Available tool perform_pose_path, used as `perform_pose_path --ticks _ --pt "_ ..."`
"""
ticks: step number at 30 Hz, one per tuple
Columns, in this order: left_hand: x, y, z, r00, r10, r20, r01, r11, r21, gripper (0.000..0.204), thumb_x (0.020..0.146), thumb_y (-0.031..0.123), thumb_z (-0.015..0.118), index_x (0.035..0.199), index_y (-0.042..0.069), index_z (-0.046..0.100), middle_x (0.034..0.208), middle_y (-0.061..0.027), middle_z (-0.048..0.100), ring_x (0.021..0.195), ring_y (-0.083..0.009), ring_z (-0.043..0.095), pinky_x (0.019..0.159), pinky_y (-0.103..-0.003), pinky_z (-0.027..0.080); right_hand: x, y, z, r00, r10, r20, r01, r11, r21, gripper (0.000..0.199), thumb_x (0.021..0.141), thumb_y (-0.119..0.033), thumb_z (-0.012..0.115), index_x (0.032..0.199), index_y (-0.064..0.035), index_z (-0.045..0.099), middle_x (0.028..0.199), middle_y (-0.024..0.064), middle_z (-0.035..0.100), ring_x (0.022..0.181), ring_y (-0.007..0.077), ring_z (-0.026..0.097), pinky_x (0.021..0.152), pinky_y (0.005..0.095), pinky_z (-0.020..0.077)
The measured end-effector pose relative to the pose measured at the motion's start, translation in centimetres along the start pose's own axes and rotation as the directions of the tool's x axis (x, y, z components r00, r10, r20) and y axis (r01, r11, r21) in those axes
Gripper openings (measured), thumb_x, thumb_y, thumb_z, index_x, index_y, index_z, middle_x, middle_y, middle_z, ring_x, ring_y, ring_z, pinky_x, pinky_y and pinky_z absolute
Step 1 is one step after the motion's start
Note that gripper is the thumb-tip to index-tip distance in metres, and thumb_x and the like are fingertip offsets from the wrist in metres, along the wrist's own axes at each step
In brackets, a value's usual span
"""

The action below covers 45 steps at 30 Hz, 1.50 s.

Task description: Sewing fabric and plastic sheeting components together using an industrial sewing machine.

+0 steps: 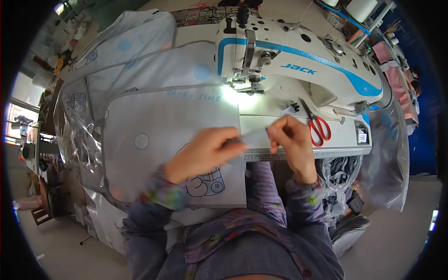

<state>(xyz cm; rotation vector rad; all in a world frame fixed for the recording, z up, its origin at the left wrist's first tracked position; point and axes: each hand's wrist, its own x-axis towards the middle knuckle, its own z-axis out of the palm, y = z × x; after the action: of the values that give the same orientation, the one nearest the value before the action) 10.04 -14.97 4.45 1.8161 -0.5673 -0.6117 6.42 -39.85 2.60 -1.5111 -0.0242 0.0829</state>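
Between my two hands, in front of the sewing machine (298, 56), stretches a small pale strip (255, 138), blurred by motion. My left hand (205, 151) pinches its left end, above a printed pale grey fabric panel (154, 126) with dark grey edging. My right hand (294, 144) is closed on the right end, fingertips pressed together. Just right of that hand, a pair of red-handled scissors (319, 130) lies on the machine bed, its blades pointing away. The panel's far edge reaches the lit needle area (240, 92).
More printed panels (126, 44) are piled at the back left, beside crumpled clear plastic (77, 135). A ruler strip (303, 154) runs along the bed's front edge. Below it on the right hangs a plastic bag of dark grey strips (343, 175). Thread cones (361, 8) stand at the back right.
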Motion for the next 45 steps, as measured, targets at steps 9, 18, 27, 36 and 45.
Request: perform_pose_path --ticks 9,18,27,36,45 --pt "4.8 -2.8 -3.2 0.821 0.506 -0.265 0.021 0.436 0.9 0.019 0.085 0.006 0.062 0.104 0.003 0.066 0.107 -0.013 0.06 0.106 -0.0315 0.061 0.092 -0.042 0.049 11.9 7.5 5.0 0.984 -0.023 -0.175 -0.062 0.882 -0.466 0.021 0.095 -0.015 0.069 0.089 0.0049 0.069 0.063 0.0063 0.068 0.054 0.0103 0.064 0.053 0.0261 0.0505" --pt "7.9 -9.0 -0.6 0.831 0.516 -0.21 -0.171 0.595 0.785 0.022 0.096 0.01 0.061 0.116 0.004 0.062 0.123 -0.0134 0.06 0.12 -0.0353 0.059 0.107 -0.046 0.045 11.0 9.9 3.9 0.865 -0.465 -0.189 0.142 0.588 -0.796 0.015 0.092 -0.015 0.066 0.097 -0.0025 0.07 0.074 0.0157 0.068 0.065 0.0312 0.067 0.059 0.041 0.0507" --pt "7.7 -8.1 0.0 0.827 0.49 -0.274 -0.086 0.593 0.8 0.031 0.093 0.011 0.064 0.123 0.006 0.062 0.13 -0.0101 0.06 0.126 -0.0283 0.055 0.113 -0.046 0.039 10.9 7.6 3.2 0.99 -0.131 -0.054 0.022 0.52 -0.854 0.022 0.092 -0.016 0.062 0.109 -0.0082 0.074 0.073 0.0194 0.066 0.064 0.0376 0.065 0.061 0.0459 0.05" --pt "9.1 -8.7 0.7 0.817 0.49 -0.305 0.012 0.514 0.858 0.032 0.092 0.014 0.064 0.122 0.005 0.061 0.131 -0.0087 0.06 0.131 -0.0262 0.052 0.118 -0.055 0.032 11.1 7.5 1.9 0.99 -0.14 -0.024 0.066 0.603 -0.795 0.027 0.09 -0.018 0.067 0.111 -0.0032 0.075 0.067 0.0177 0.065 0.054 0.0239 0.06 0.055 0.037 0.0461" --pt "10.5 -9.3 -1.4 0.84 0.434 -0.326 -0.029 0.635 0.772 0.017 0.089 0.013 0.068 0.103 0.005 0.06 0.121 -0.014 0.062 0.116 -0.033 0.061 0.107 -0.055 0.044 7.8 6.5 1.4 0.977 -0.207 0.051 0.196 0.776 -0.6 0.031 0.086 -0.002 0.069 0.117 -0.0024 0.072 0.098 0.0131 0.07 0.077 0.0215 0.065 0.067 0.0326 0.0503"
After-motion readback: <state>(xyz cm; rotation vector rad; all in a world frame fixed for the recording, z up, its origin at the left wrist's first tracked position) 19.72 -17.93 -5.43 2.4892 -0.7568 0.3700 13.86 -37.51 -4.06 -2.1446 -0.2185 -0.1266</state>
